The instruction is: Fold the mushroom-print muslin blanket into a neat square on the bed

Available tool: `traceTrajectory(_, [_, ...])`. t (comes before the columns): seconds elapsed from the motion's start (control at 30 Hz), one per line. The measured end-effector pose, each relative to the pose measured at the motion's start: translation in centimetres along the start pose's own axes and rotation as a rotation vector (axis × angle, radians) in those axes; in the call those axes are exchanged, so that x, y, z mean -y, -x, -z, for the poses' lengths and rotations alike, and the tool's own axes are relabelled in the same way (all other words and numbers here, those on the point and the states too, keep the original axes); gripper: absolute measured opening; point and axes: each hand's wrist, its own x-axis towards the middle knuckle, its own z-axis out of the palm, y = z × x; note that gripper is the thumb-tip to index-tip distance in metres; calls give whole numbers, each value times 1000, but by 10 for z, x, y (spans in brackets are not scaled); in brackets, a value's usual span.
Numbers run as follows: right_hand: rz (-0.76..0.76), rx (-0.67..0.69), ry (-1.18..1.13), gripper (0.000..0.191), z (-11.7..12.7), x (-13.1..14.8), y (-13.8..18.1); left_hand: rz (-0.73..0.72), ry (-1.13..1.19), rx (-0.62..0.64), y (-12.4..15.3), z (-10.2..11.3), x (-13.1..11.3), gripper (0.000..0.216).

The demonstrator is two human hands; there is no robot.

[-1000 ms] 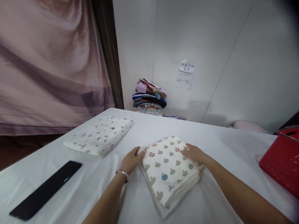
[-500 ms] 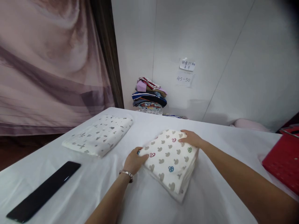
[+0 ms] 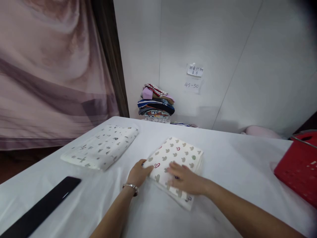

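A folded white cloth printed with grey, red and green mushrooms lies on the white-covered table. My left hand, with a bracelet at the wrist, pinches its left corner, thumb on top and fingers partly hidden beneath. Over the near half of the cloth is my right hand, fingers spread and a little blurred. Whether its palm presses on the fabric I cannot tell. Farther left lies a second folded white cloth with small grey prints, apart from both hands.
A long black flat object lies at the table's near left. To the right stands a red basket. Behind the far table edge are a stack of folded fabrics and paper signs on the wall. A pink curtain hangs at left.
My right hand has left the cloth's far right corner and come nearer, over its near half. My left hand keeps its corner. The view has shifted slightly.
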Motion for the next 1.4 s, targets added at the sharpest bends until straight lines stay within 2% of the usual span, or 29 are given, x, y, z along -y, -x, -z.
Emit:
traceTrajectory(0.1, [24, 21, 52, 73, -20, 13, 24, -12, 6, -18, 1, -1, 1, 37])
traceTrajectory(0.17, [6, -50, 95, 73, -31, 13, 35, -14, 3, -26, 2, -1, 1, 37])
traceTrajectory(0.27, [78, -159, 166, 67, -43, 5, 47, -16, 2, -31, 2, -1, 1, 38])
traceTrajectory(0.4, [179, -263, 274, 62, -54, -6, 56, -21, -11, -25, 0, 0, 1, 39])
traceTrajectory(0.57, [204, -313, 381, 71, -67, -7, 61, -23, -19, -17, 1, 4, -2, 36])
traceTrajectory(0.67, [220, -367, 435, 65, -75, -8, 60, -24, -33, -29, 3, 5, -6, 34])
traceTrajectory(0.83, [269, -430, 421, 49, -66, -13, 61, -19, -78, -44, 8, 4, -15, 39])
traceTrajectory(0.97, [283, -469, 406, 47, -57, -19, 77, -28, -97, -39, 28, 5, -15, 42])
traceTrajectory(1.13, [370, -460, 426, 46, -71, -16, 96, -54, -149, 22, 56, 4, -1, 41])
traceTrajectory(1.4, [291, -434, 377, 52, -78, -4, 100, -19, -260, 80, 53, 6, 1, 48])
